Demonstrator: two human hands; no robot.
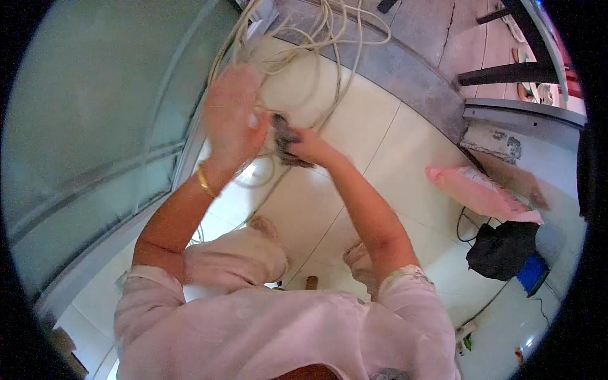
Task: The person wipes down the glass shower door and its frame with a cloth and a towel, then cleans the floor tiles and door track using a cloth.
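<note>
My right hand point(311, 147) is closed around a dark grey, crumpled thing point(283, 140) that looks like a rag; blur hides its details. My left hand point(233, 104), with a gold bangle point(205, 180) at the wrist, is raised to the left of it. Motion smears its fingers, so I cannot make out whether they grip anything. A pale cable point(342, 95) runs in loose loops over the floor beyond both hands, and part of it passes close behind my left hand.
A glass panel point(95, 114) in a frame stands along the left. On the right lie a pink bag point(476, 192), a black cloth-like item point(501, 250) and a blue object point(532, 274). Dark furniture legs point(506, 74) stand past the grey threshold point(411, 66). Tiled floor point(373, 196) lies below.
</note>
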